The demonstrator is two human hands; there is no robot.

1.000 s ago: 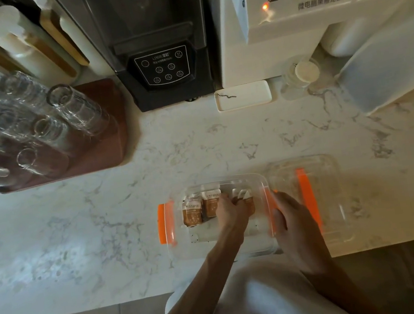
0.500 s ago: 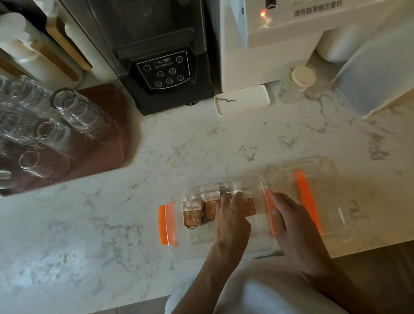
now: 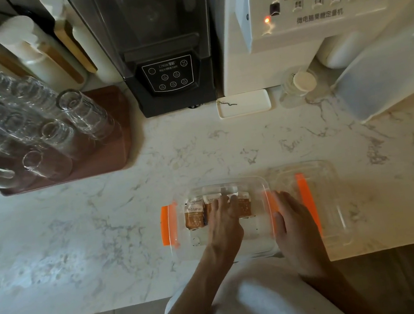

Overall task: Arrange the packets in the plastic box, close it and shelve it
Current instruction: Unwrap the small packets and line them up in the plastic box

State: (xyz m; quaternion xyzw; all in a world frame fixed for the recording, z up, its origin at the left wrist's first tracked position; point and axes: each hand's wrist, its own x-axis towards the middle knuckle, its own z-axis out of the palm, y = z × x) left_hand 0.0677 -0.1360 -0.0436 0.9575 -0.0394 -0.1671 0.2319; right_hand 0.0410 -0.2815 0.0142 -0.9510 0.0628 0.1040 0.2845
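A clear plastic box (image 3: pixel 184 250) with orange side clips sits on the marble counter near its front edge. Several brown-and-white packets (image 3: pixel 195 215) lie in a row along its far side. My left hand (image 3: pixel 224 221) reaches into the box, fingers spread flat over the middle packets, gripping none of them. My right hand (image 3: pixel 294 227) rests against the box's right wall and clip, steadying it. The clear lid (image 3: pixel 328 193) with an orange strip lies just right of the box, partly behind my right hand.
A brown tray (image 3: pixel 110 157) of upturned glasses stands at the left. A black blender base (image 3: pixel 170 76) and a white dispensing machine (image 3: pixel 302 26) stand at the back. A small white dish (image 3: pixel 243 103), a small jar (image 3: pixel 299 85) and a frosted container (image 3: pixel 389 78) sit behind the box.
My left hand has slid back slightly over the packets with its fingers flattening. The right hand stays on the box's right side. The view has shifted a little.
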